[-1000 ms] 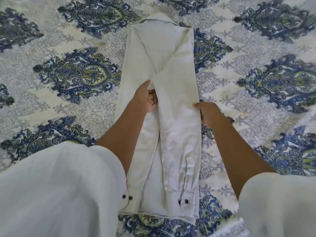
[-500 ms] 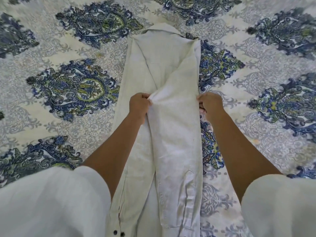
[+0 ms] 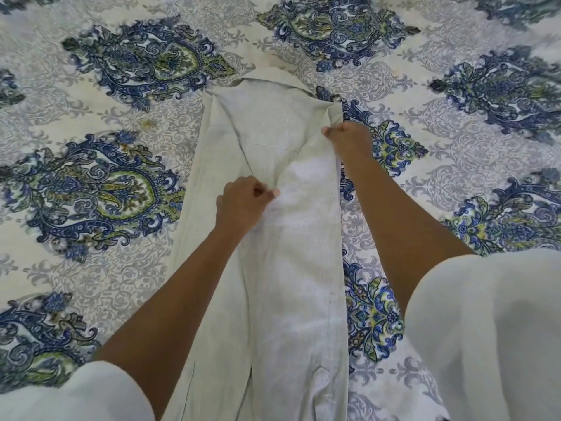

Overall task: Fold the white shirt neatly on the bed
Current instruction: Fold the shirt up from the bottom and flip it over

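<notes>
Bed [image 3: 91, 123] first, out on the left: cream cloth with big blue-and-green medallions [image 3: 91, 192], spread right across the view. Low in the left corner is the person's left sleeve [image 3: 69, 396], white, and from it the bare left arm [image 3: 170, 299] reaches up and in.

Left hand [image 3: 243, 202] is down on the white shirt [image 3: 297, 268], about halfway along it. Its fingers [image 3: 261, 189] are curled in, thumb and fingertips pinching a small tuck of cloth at the inner edge of the brighter top layer.

The shirt itself lies flat on the bed, dead centre, folded lengthwise into a long narrow strip. It runs from the bottom edge of the view away to the collar [image 3: 273, 82] at the far end. A brighter white layer lies along its right half, over the greyer panel beneath.

Now the right edge of the strip, up near the shoulder. Right hand [image 3: 349, 141] is there, closed in a fist around that edge of the cloth, knuckles up. The right arm [image 3: 403, 223] runs back down to the right sleeve [image 3: 491, 329], bottom right, with more medallions beyond it.
</notes>
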The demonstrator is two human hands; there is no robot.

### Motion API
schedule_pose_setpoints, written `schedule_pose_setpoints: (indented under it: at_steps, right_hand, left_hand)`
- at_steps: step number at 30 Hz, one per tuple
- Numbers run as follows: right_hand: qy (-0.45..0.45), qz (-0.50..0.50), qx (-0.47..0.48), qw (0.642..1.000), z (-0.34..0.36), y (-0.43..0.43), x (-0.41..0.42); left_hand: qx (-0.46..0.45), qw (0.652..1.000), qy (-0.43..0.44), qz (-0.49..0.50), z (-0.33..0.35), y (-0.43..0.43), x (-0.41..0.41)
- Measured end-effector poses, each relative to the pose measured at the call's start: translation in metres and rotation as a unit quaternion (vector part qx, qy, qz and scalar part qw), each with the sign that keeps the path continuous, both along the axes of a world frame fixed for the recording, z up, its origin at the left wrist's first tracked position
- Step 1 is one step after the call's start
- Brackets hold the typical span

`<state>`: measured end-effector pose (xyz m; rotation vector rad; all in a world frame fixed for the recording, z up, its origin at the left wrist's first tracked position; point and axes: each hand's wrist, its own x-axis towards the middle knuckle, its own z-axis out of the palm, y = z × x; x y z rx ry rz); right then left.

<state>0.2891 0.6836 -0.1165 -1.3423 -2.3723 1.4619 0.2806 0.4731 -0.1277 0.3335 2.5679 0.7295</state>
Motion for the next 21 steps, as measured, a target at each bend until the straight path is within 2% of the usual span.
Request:
schedule_pose_setpoints:
  at_steps: [2,6,8,9,11,13,14,17,19,21]
  right_hand:
    - [0.002,0.012,0.006,1.000,-0.005,0.007,-0.007]
    - [-0.033,-0.007,0.050,0.998,-0.020,0.016,-0.012]
    - [-0.050,-0.026,0.125,0.991,-0.018,0.011,-0.010]
    - [-0.051,-0.030,0.185,0.981,-0.016,0.005,-0.006]
    - [0.016,-0.011,0.304,0.953,-0.010,-0.021,0.010]
    - [0.132,0.081,0.334,0.930,-0.017,-0.064,0.035]
    - [0.148,0.159,0.333,0.918,-0.026,-0.086,0.050]
    - [0.025,0.352,0.360,0.864,-0.055,-0.099,0.074]
    - [-0.051,0.370,0.393,0.840,-0.063,-0.070,0.061]
    - [-0.124,0.317,0.394,0.854,-0.057,-0.041,0.042]
  left_hand:
    - [-0.016,0.999,0.026,-0.033,-0.001,0.004,0.002]
    - [-0.027,0.999,0.042,-0.003,-0.006,0.006,0.005]
    - [-0.039,0.997,0.067,-0.006,-0.005,0.008,0.007]
    - [-0.051,0.993,0.107,-0.018,-0.003,0.008,0.012]
    - [-0.063,0.973,0.209,-0.069,-0.001,0.003,0.033]
    - [-0.072,0.952,0.251,-0.159,-0.005,-0.009,0.060]
    - [-0.086,0.943,0.248,-0.203,-0.010,-0.020,0.070]
    - [-0.123,0.927,0.227,-0.273,-0.031,-0.053,0.075]
    - [-0.138,0.921,0.228,-0.286,-0.036,-0.063,0.069]
    - [-0.143,0.923,0.226,-0.277,-0.032,-0.059,0.068]
